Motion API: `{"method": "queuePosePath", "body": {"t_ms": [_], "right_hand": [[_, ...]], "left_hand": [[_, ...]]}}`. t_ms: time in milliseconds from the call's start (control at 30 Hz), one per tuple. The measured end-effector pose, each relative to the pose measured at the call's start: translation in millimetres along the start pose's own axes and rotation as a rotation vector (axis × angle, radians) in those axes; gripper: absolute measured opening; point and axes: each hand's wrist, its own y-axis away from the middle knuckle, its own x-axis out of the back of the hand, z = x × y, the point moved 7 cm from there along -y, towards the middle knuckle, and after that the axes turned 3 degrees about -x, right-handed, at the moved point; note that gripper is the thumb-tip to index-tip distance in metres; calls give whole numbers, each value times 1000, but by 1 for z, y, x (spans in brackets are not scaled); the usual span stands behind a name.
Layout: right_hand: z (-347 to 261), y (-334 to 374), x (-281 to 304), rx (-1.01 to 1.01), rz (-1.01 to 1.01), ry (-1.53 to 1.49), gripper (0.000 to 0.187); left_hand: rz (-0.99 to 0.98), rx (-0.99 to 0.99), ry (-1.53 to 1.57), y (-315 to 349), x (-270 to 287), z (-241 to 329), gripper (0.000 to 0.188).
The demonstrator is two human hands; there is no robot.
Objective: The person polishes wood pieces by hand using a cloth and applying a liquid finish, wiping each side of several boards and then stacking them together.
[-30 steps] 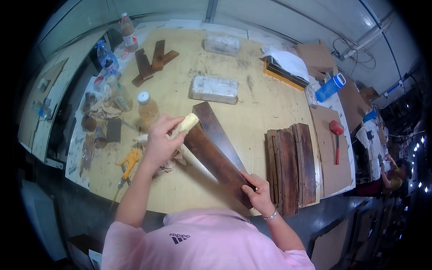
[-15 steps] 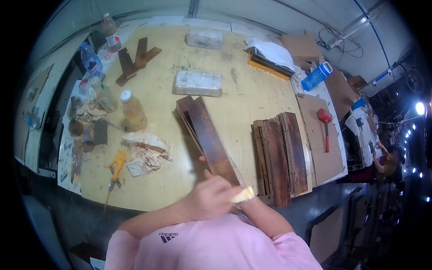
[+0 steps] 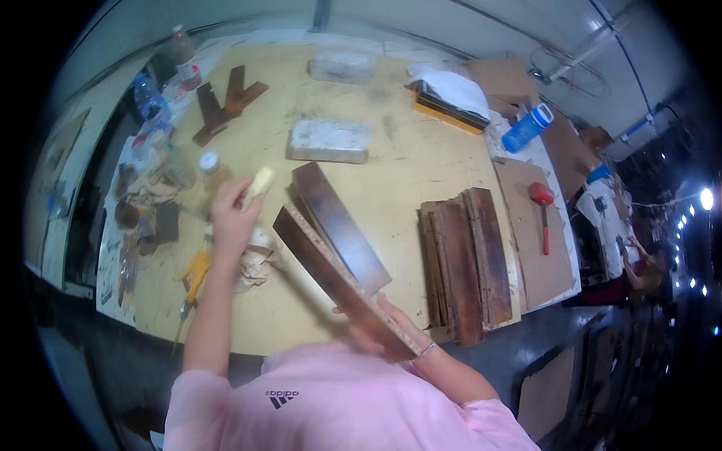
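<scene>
My left hand (image 3: pixel 235 214), raised over the left of the table, is closed round a small pale yellow block (image 3: pixel 262 181), whose kind I cannot make out. Low in the middle, my right hand (image 3: pixel 398 319) grips the near end of a dark brown wooden plank (image 3: pixel 316 255), tilted so that its rough pale edge shows. The plank partly hides some of that hand's fingers. Just beyond it, a second brown plank (image 3: pixel 342 225) lies with its glossy face up. A crumpled cloth (image 3: pixel 259 263) rests below my left hand.
At right stands a stack of planks (image 3: pixel 462 263), with a red mallet (image 3: pixel 543 214) on cardboard past it. Two wrapped blocks (image 3: pixel 329 141) lie farther off. A capped bottle (image 3: pixel 213 173) and a yellow-handled tool (image 3: pixel 197 269) are at left. A co-worker (image 3: pixel 647 270) is far right.
My left hand has swung away from my right wrist, up and left, carrying the pale yellow block. The held plank has tilted onto its edge and separated from the other plank.
</scene>
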Motion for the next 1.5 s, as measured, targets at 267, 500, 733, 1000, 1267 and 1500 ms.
{"method": "queuePosePath", "body": {"t_ms": [267, 500, 733, 1000, 1267, 1500], "right_hand": [[-91, 113, 49, 474, 1143, 1301, 70], [-102, 140, 60, 536, 1618, 1812, 49], [-89, 32, 26, 678, 1056, 1707, 51], [-106, -82, 38, 293, 957, 1726, 61], [-100, -55, 63, 310, 457, 382, 36], [-98, -57, 50, 359, 458, 148, 39]], "left_hand": [[-131, 133, 187, 46, -5, 7, 33], [-219, 122, 160, 62, -14, -1, 36], [-234, 248, 383, 77, -29, 9, 36], [-206, 261, 364, 85, -5, 9, 37], [-291, -71, 70, 99, -14, 76, 46], [-530, -500, 275, 137, -67, 158, 44]]}}
